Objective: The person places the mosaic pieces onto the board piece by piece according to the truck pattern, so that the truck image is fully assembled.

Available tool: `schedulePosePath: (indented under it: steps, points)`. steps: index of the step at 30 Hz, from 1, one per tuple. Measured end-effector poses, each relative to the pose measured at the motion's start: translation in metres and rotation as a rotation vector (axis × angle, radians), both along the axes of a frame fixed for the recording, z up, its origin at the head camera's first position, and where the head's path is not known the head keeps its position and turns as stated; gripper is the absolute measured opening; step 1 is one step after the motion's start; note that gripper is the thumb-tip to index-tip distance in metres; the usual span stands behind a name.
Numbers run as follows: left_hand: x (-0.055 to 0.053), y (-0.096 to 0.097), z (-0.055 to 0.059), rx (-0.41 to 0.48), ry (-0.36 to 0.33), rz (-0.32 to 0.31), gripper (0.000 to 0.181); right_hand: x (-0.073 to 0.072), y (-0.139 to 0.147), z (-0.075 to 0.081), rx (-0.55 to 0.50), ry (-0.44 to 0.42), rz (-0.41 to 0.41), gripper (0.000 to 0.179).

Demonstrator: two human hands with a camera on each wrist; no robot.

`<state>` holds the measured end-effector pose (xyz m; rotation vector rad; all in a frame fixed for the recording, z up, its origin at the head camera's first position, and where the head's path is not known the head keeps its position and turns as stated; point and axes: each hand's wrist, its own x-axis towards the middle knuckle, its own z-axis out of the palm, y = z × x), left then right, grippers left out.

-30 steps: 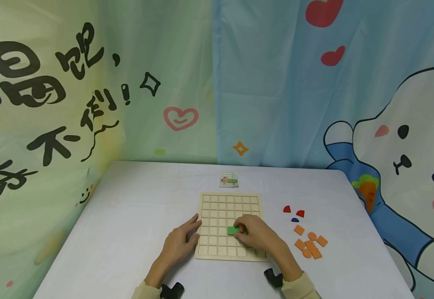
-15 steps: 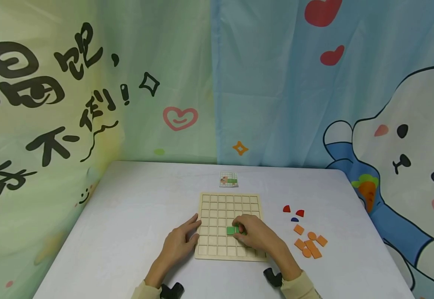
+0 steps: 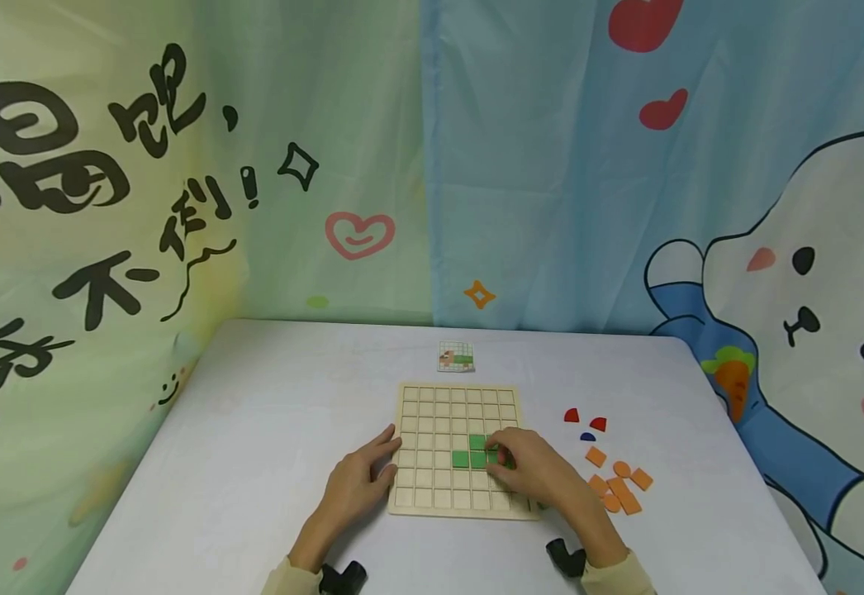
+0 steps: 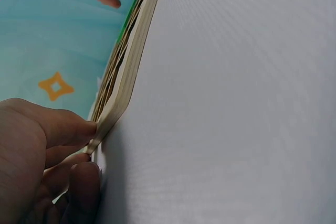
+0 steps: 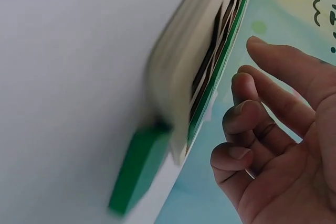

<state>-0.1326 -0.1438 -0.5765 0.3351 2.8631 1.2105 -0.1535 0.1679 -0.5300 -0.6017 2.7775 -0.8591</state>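
A pale wooden grid board (image 3: 424,426) lies on the white table, with green tiles (image 3: 469,459) in its cells right of the middle. My left hand (image 3: 359,478) rests against the board's left side; in the left wrist view its thumb and fingertips touch the rim near a corner. Over the green tiles hovers my right hand (image 3: 532,467), hiding part of them. The right wrist view shows that hand's (image 5: 283,124) fingers loosely bent, with nothing between them and the thumb. A green block (image 5: 139,166) lies beside the board's near right corner.
Right of the board lie several orange pieces (image 3: 624,496), two red pieces (image 3: 571,416) and a blue half-round piece (image 3: 587,436). A small picture card (image 3: 455,357) lies behind the board. A printed curtain (image 3: 543,165) hangs behind the table.
My right hand has moved a little to the right across the board, uncovering more green tiles. The left hand has stayed at the board's left side.
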Motion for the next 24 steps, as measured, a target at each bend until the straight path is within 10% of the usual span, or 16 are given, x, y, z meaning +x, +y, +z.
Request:
schedulePosePath:
  steps: [24]
  points:
    - [0.001,0.001,0.003,-0.002,-0.006,0.006,0.044,0.03,0.061,0.008,0.051,-0.137,-0.149,0.027]
